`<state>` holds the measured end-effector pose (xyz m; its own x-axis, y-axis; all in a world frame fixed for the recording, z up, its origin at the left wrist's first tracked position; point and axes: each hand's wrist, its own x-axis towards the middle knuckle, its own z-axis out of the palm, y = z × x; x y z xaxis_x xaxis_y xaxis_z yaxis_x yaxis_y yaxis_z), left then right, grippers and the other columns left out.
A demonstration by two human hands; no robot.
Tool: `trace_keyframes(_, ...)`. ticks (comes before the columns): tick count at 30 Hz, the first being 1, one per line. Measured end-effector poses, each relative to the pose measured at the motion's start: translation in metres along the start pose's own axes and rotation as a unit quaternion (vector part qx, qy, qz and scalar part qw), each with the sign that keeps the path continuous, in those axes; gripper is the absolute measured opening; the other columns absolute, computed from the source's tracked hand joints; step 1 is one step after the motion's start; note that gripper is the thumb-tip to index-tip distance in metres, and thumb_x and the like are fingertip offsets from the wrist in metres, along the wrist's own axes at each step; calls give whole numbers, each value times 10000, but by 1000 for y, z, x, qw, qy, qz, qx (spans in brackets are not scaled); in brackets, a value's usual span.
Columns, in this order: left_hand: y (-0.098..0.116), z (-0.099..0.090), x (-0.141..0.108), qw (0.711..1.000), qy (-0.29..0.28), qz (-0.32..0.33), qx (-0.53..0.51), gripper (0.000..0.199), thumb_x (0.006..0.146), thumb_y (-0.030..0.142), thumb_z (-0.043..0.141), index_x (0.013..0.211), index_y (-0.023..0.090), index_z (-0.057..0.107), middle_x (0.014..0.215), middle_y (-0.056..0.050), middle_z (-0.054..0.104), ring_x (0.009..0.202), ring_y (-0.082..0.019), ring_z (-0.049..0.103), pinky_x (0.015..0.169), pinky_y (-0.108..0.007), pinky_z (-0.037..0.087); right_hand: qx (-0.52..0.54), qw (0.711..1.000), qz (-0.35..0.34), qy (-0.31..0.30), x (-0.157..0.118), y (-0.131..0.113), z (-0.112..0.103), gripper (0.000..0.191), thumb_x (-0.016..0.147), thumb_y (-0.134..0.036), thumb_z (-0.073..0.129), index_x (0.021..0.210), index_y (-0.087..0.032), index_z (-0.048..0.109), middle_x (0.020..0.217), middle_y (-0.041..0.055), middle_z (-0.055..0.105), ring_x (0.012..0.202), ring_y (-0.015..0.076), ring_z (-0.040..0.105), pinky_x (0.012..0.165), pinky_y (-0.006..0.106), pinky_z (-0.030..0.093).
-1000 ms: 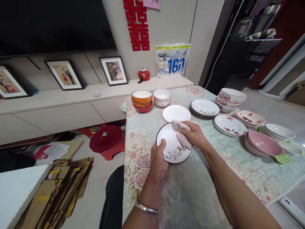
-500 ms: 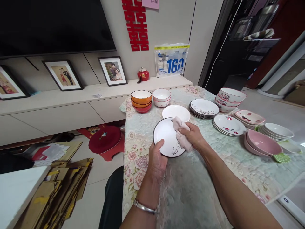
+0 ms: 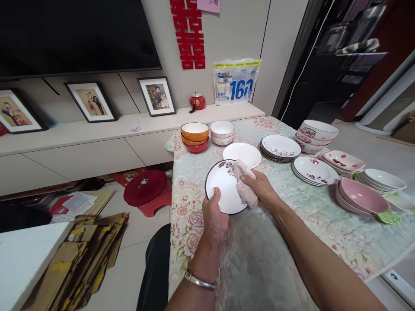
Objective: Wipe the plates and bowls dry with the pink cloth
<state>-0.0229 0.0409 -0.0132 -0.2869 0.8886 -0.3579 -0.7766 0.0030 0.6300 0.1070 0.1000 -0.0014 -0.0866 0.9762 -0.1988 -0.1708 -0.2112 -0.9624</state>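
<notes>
My left hand (image 3: 215, 214) grips a dark-rimmed white plate (image 3: 221, 186) by its lower left edge, thumb on top and fingers underneath. Brown flowers show on the plate's far side. In my right hand (image 3: 259, 186) is a pale pink cloth (image 3: 244, 183), bunched and pressed against the plate's right edge. The cloth covers part of the rim. Just beyond the held plate, a plain white plate (image 3: 243, 153) lies on the table. To its right is a stack of dark-rimmed plates (image 3: 280, 146) with a similar flower pattern.
Orange and red bowls (image 3: 195, 136) and white bowls (image 3: 222, 131) are stacked at the table's far left. On the right stand floral plates (image 3: 314, 170), tall white bowls (image 3: 316, 134) and pink bowls (image 3: 363, 195). A red stool (image 3: 145, 190) and flattened cardboard (image 3: 74, 259) are left of the table.
The plate has turned in my left hand, bringing its brown flowers to the far side. My right hand and the cloth stay at the plate's right edge. The view has shifted slightly.
</notes>
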Motion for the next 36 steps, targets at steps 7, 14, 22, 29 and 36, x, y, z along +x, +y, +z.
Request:
trace_keyframes(7, 2, 2, 3, 999, 12, -2, -47, 465, 851, 287, 657, 1278, 108, 615, 1124, -176, 734, 1041, -298, 702, 935, -436, 550, 12, 999, 23, -32, -7, 2, 7, 437, 585, -312, 743, 986, -168, 645, 813, 17, 698, 695, 198, 611, 636, 309, 494)
trace_keyframes(14, 4, 3, 4, 997, -41, -51, -30, 517, 733, 179, 710, 1240, 104, 641, 1116, -155, 742, 1031, -303, 702, 940, -432, 541, -69, 995, -29, 62, 2, -2, -9, 464, 584, -324, 735, 1015, -163, 676, 844, 19, 700, 726, 198, 602, 651, 304, 468)
trace_keyframes(22, 6, 4, -4, 988, -104, -97, 53, 505, 601, 258, 836, 1052, 87, 688, 918, -163, 766, 927, -342, 721, 845, -446, 554, -135, 988, -72, -24, 2, -16, -32, 401, 635, -327, 749, 1010, -193, 704, 773, -18, 663, 666, 156, 556, 611, 265, 406)
trace_keyframes(29, 4, 2, -1, 1000, -19, -5, 7, 537, 654, 285, 806, 1147, 131, 657, 955, -129, 763, 875, -304, 732, 835, -444, 560, -77, 997, 13, -16, 2, -7, -17, 353, 600, -311, 703, 923, -172, 680, 723, -2, 669, 626, 176, 570, 579, 278, 416)
trace_keyframes(36, 6, 0, 4, 998, 61, 25, -5, 436, 796, 241, 685, 1218, 145, 630, 1046, -137, 751, 868, -268, 733, 869, -447, 559, -257, 966, -19, -5, 1, -9, -25, 225, 653, -259, 612, 844, -170, 690, 799, 38, 693, 740, 225, 602, 647, 315, 439)
